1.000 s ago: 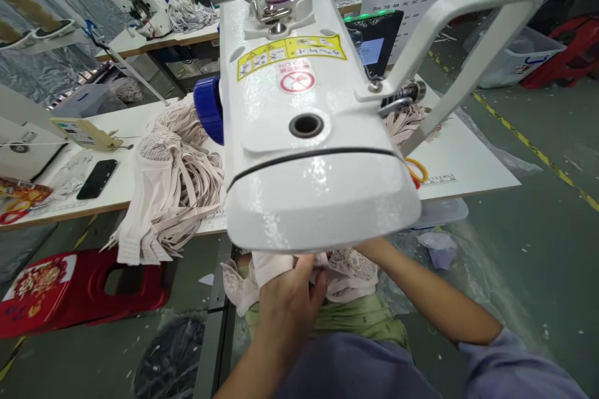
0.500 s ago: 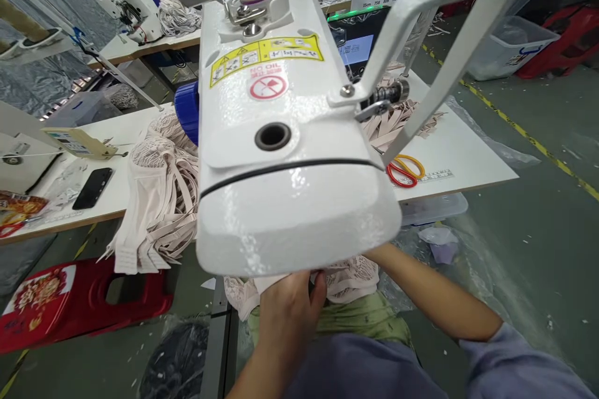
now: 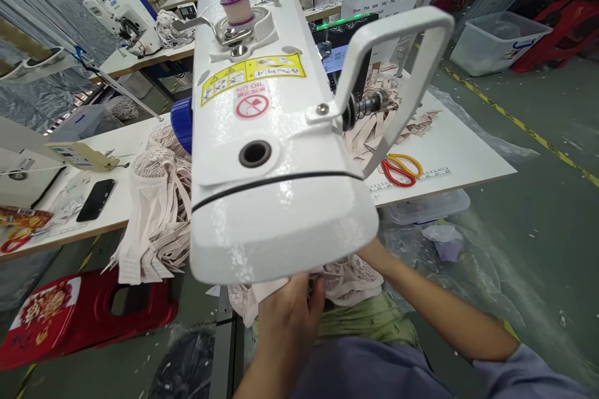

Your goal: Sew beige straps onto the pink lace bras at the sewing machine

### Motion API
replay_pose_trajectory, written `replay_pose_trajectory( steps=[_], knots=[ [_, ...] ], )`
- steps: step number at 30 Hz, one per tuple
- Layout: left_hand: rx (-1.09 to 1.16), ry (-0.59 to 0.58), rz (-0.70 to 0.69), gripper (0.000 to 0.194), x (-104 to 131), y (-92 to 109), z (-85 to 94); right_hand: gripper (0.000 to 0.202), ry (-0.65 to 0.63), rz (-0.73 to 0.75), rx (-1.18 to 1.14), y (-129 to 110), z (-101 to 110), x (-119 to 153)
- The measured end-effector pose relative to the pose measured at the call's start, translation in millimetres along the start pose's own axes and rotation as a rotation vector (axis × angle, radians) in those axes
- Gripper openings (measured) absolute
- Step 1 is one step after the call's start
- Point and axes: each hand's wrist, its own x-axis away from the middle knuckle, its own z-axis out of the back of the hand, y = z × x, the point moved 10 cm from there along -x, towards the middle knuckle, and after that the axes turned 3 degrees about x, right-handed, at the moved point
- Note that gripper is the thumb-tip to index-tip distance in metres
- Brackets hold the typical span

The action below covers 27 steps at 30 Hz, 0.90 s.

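Observation:
A white sewing machine head (image 3: pixel 281 218) fills the middle of the view. Below its front edge, my left hand (image 3: pixel 292 308) is closed on a pale pink lace garment (image 3: pixel 353 280), with thumb and forefinger near each other. The garment spreads to both sides of that hand, over my lap. My right hand (image 3: pixel 372 252) reaches in from the right under the machine head; only its wrist side shows, and the fingers are hidden. What it touches cannot be seen.
Pale pink garments (image 3: pixel 150 218) hang over the table edge at left, near a black phone (image 3: pixel 96 200). Red and orange scissors (image 3: pixel 402 169) and fabric straps (image 3: pixel 374 115) lie on the right tabletop (image 3: pixel 472 153). A red stool (image 3: pixel 84 315) stands lower left.
The view has shifted slightly, so the machine head appears a little further left and its handle lower. My left hand keeps its hold on the garment; both hands stay nearly in place.

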Motion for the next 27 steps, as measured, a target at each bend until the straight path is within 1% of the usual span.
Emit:
replay_pose_trajectory(
  steps=[2,4,7,10,13,15,20,23,25,27],
  knots=[
    [-0.020,-0.016,0.015,0.053,2.1,-4.4,-1.9,0.039,0.053,-0.047,-0.077,9.8,3.7,4.6],
    [-0.021,-0.026,0.030,0.057,3.3,-6.8,-3.8,0.040,0.071,-0.075,-0.134,18.3,2.3,7.3],
    [0.011,-0.035,0.017,0.058,3.3,-5.1,-5.9,0.041,0.106,-0.102,-0.187,27.4,2.2,10.8],
    [0.038,-0.015,0.019,0.053,3.7,-5.7,-4.7,0.040,0.089,-0.128,-0.221,30.5,-0.4,15.5],
    [0.057,0.004,0.034,0.053,7.6,-8.2,-4.7,0.040,0.050,-0.178,-0.292,30.7,-5.1,21.6],
    [0.076,0.029,0.044,0.056,11.7,-9.9,-4.4,0.039,0.027,-0.199,-0.320,29.3,-8.2,25.0],
    [0.094,0.119,0.084,0.067,19.5,-15.1,-3.9,0.042,-0.001,-0.189,-0.357,28.6,-10.5,31.5],
    [0.087,0.151,0.089,0.071,24.6,-6.3,-6.8,0.043,-0.024,-0.199,-0.391,28.6,-10.6,42.0],
    [0.072,0.176,0.055,0.073,32.4,9.8,-7.6,0.044,-0.077,-0.199,-0.392,23.8,-13.1,53.3],
    [0.072,0.174,-0.027,0.076,44.1,31.9,-8.6,0.042,-0.166,-0.229,-0.412,19.8,-18.7,67.0]
  ],
)
